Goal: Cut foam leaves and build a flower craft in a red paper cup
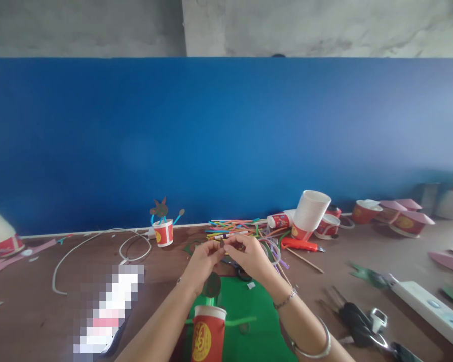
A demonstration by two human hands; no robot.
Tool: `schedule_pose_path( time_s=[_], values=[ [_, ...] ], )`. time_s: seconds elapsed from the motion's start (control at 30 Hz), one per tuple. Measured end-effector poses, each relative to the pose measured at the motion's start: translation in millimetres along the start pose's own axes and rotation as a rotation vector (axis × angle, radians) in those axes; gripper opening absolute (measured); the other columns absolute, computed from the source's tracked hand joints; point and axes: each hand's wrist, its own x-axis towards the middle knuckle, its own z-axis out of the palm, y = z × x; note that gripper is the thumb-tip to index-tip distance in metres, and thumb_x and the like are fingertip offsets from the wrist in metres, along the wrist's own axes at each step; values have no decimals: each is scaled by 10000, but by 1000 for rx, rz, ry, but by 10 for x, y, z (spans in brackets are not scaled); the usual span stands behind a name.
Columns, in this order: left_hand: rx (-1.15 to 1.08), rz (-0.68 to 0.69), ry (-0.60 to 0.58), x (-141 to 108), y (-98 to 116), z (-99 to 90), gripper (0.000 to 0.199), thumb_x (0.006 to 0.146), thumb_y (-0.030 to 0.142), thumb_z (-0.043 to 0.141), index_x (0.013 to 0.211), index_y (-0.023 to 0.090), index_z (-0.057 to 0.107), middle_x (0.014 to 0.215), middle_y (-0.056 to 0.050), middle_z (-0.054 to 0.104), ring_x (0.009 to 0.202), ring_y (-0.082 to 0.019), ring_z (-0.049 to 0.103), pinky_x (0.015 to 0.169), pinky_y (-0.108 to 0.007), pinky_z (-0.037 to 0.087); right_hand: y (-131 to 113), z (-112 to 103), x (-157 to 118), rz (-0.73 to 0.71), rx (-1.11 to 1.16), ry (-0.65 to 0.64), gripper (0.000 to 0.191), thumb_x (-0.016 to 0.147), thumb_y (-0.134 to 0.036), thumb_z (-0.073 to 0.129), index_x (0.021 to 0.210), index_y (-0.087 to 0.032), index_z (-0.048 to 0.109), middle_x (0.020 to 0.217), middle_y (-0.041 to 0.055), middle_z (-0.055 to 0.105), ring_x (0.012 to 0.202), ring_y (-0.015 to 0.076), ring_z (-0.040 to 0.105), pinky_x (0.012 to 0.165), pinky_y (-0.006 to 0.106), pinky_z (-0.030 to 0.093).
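Behind brown tabletop (166,269), blue partition (226,143)

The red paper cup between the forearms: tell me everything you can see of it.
The red, paper-looking cup has a white rim and a round gold emblem. A flat dark disc rises above it on pale green stems; a thin green straw juts out rightward. It appears nearly upright, against a green sheet. Nothing grasps it; the frame cuts off its base.

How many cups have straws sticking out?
2: the near cup, at front centre, with green straws, and the far cup, by the blue panel, with blue straws. Others may be hidden.
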Motion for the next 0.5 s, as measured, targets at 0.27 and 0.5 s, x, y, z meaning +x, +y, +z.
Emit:
schedule_pose_path(
  time_s=[0.27, 0.5],
  values=[
    [-278, -93, -121, 36, -60, -34, 257, 617, 320, 734, 774, 122, 686, 713, -35, 635, 639, -98, 531, 586, -203, 371, 61, -35, 31, -32, 6, 5, 156, 771, -245, 508, 693, -155, 609, 609, -12, 574, 594, 115, 502, 562, 212, 369],
    [-362, -134, -141, 25, -37, -31, 377, 619, 265, 736, 971, 162, 648, 907, -81, 666, 778, -153, 602, 668, -243, 438, 127, -58, 55, -11, 10, -18, 166, 769, -263, 505, 677, -152, 588, 588, -20, 533, 548, 104, 450, 525, 209, 343]
  ],
)
